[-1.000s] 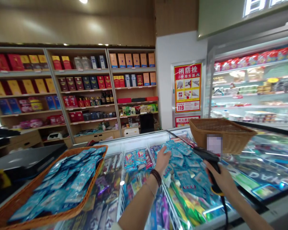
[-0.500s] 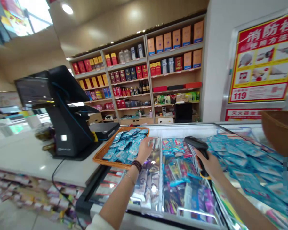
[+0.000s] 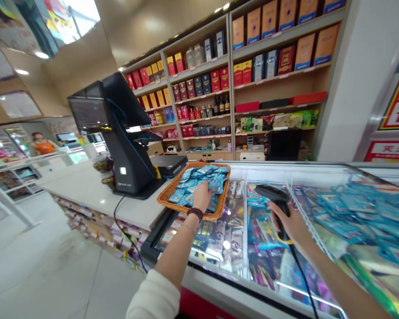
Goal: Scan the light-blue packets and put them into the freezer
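Right hand [image 3: 291, 225] grips scanner [image 3: 275, 194] | left hand [image 3: 202, 197] at blue packets [image 3: 191, 179], hold indeterminate | hazard: jolted basket [image 3: 166, 194] may spill packets

Basket [image 3: 168, 191], woven, wicker-like, rough; packets [image 3: 186, 183], glossy plastic film; scanner [image 3: 274, 195], matt plastic; worktop [image 3: 86, 190], smooth, with soft sheen; freezer cover [image 3: 226, 244], transparent, glossy, glass-like.

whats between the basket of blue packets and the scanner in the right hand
In the head view, wrapped goods inside the freezer and a white divider lie between the basket and the scanner.
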`<state>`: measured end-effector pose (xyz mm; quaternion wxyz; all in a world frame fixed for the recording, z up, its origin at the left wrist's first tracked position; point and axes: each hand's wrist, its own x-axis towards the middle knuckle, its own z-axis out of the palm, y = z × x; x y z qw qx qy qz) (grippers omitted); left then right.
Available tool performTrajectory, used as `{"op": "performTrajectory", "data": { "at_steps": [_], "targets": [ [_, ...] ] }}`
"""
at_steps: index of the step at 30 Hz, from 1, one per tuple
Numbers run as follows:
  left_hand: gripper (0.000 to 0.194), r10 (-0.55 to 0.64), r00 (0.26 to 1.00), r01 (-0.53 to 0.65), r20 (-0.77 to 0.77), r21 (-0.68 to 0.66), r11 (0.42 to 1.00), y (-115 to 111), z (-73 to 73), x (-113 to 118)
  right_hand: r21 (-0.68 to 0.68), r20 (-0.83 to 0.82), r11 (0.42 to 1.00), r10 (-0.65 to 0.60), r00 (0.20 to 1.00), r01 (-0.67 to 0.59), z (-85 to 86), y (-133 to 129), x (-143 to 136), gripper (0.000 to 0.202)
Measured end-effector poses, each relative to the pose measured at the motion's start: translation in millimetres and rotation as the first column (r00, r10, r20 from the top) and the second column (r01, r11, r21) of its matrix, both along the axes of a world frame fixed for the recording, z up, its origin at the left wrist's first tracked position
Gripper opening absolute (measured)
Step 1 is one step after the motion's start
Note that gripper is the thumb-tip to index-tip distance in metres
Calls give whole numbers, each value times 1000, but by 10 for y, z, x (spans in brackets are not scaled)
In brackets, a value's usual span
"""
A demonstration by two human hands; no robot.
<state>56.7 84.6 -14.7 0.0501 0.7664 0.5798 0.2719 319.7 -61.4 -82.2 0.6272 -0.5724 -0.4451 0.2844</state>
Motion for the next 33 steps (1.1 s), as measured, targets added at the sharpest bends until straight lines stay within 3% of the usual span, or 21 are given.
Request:
{"op": "performTrajectory", "data": {
  "at_steps": [2,4,6,8,10,13,15,18,21,25,33],
  "targets": [
    [20,-52,977,45,206,37,998,-100,1,110,-6,-64,1000,5,998,-5,-20,-9,28,51],
    [19,-198,880,184,432,74,980,-226,-74,303,0,-102,1000,-10,995,10,-16,-26,28,50],
    [19,-348,692,365,632,109,924,-357,-242,568,8,-115,1000,-15,993,16,9,-52,8,50],
    [22,-392,502,519,771,94,849,-461,-471,851,17,-126,1000,-8,992,10,38,-84,-11,50],
    [21,-310,389,596,867,20,803,-507,-702,1082,15,-131,1000,-10,991,12,54,-110,-10,49],
    [20,-107,310,603,945,-109,790,-459,-943,1239,-16,-135,1000,-14,991,12,48,-127,33,48],
    [21,-20,252,584,967,-135,801,-389,-1011,1227,-43,-125,999,7,992,-13,41,-133,65,48],
    [25,-4,145,581,989,-82,810,-310,-1031,1150,-106,-4,992,72,997,-72,58,-173,71,47],
    [31,11,90,588,996,-62,806,-275,-1035,1118,-151,166,986,92,982,-67,115,-264,25,46],
    [31,43,101,567,994,-93,819,-241,-1067,1139,-193,323,981,73,944,-10,193,-373,-29,45],
    [26,41,64,552,997,-70,831,-245,-1082,1150,-223,365,975,93,926,-10,251,-410,-40,44]
  ]
}}
